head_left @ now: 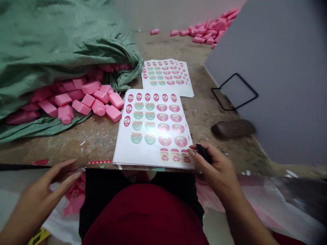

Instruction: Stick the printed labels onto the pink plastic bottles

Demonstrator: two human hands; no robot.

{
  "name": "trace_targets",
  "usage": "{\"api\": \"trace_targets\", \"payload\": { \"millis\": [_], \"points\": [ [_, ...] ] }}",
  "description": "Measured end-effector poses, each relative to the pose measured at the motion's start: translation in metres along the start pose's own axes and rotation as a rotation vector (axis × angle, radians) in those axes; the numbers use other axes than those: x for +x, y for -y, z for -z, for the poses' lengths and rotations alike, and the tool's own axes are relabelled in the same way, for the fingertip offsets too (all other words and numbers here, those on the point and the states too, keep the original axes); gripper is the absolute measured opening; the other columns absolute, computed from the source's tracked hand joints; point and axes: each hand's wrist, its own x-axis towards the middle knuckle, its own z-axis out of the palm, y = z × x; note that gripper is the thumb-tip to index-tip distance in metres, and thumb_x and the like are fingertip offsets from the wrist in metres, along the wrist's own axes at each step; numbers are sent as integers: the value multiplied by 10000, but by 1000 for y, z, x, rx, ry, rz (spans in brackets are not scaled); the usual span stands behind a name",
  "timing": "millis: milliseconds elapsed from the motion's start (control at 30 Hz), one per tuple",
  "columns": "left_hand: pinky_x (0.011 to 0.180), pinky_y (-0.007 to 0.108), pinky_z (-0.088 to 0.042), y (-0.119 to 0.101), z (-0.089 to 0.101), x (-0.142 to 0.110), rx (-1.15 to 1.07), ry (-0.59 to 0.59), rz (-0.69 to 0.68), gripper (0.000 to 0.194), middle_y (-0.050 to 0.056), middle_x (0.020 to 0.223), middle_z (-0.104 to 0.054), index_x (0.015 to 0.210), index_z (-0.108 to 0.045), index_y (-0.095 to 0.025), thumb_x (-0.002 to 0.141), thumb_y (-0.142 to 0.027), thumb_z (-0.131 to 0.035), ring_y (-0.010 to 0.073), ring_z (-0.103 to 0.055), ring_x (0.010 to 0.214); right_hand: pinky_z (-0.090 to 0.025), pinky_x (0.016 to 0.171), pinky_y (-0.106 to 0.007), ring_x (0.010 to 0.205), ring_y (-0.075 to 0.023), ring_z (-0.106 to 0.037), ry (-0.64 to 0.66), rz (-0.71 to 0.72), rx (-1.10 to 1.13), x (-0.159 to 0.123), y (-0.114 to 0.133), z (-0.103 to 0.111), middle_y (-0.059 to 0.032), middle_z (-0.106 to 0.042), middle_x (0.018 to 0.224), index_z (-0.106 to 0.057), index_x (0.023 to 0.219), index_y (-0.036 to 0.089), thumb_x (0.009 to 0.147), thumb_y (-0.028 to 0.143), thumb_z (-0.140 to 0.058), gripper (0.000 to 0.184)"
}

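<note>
A white sheet of printed stickers (150, 149) lies on top of others at the table's front edge, with pink, green and red labels in rows. My right hand (219, 166) is at its lower right edge, thumb and finger closed together on the margin. Something black (204, 153) shows between that thumb and forefinger; whether it is worn or held is unclear. Off the table's front edge, at the left, is my left hand (57, 185), its fingers stretched out and apart with nothing in them. Several small pink bottles (88, 100) lie just left of the sheets.
A green sack (63, 44) spreads over the left side, with bottles spilling from its mouth. Behind the front sheets lies another sticker stack (167, 75). More pink bottles (212, 29) are heaped at the back. On the right are a brown case (233, 129) and a black wire frame (235, 92).
</note>
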Motion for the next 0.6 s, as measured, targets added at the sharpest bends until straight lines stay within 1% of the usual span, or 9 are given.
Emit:
{"api": "trace_targets", "payload": {
  "millis": [33,67,133,167,200,267,333,400,600],
  "points": [
    [868,438,-560,-22,-11,5,-31,-3,-95,463,11,1120,-750,1146,-673,-317,759,-571,-677,302,-709,968,-457,615,-311,732,-209,-612,12,1,-13,-1,0,-1,-23,-647,777,-637,946,231,829,525,-632,317],
    [953,457,-522,-46,-25,10,-59,33,-258,416,34,1178,-730,1131,-683,-297,788,-532,-665,301,-687,1037,-459,615,-314,720,-208,-613,28,11,-29,-1,0,-3,-24,-650,778,-628,990,229,843,530,-610,336],
    [1007,459,-488,-95,-55,26,-124,79,-562,327,80,1157,-732,1118,-697,-254,853,-429,-618,286,-668,1088,-458,623,-319,698,-203,-613,86,52,-87,-1,4,-8,-29,-660,779,-617,1024,224,887,512,-539,329],
    [1042,457,-464,-116,-71,34,-155,138,-690,300,97,1189,-720,1133,-695,-240,890,-367,-573,275,-646,1142,-458,639,-323,704,-203,-618,121,86,-121,0,7,-11,-36,-673,793,-620,1007,222,907,485,-505,304],
    [1091,471,-418,-133,-85,43,-168,226,-804,304,106,1249,-695,1155,-689,-237,893,-334,-570,278,-602,1224,-458,658,-327,718,-205,-626,148,127,-157,1,9,-14,-43,-685,806,-627,973,223,918,452,-483,276],
    [1164,521,-310,-153,-110,58,-173,391,-937,403,118,1358,-630,1232,-656,-240,842,-343,-655,310,-486,1359,-451,692,-330,748,-210,-641,172,200,-223,5,13,-19,-46,-703,816,-635,912,225,914,387,-484,222],
    [1193,564,-220,-160,-126,67,-161,486,-960,562,129,1431,-568,1303,-611,-244,778,-401,-736,343,-392,1426,-432,682,-324,725,-209,-642,158,239,-278,8,13,-22,-35,-703,780,-634,887,225,898,352,-507,180],
    [1202,575,-176,-160,-134,70,-135,501,-934,638,138,1463,-534,1348,-576,-236,771,-455,-739,348,-352,1448,-396,647,-311,674,-196,-628,141,257,-332,12,12,-23,-20,-697,737,-629,878,225,896,333,-517,157],
    [1215,568,-115,-161,-133,65,-84,503,-883,598,101,1506,-492,1363,-568,-273,809,-455,-701,326,-311,1471,-319,639,-312,635,-173,-596,124,363,-450,17,13,-24,-7,-704,718,-599,804,232,903,287,-510,143]
  ]
}}
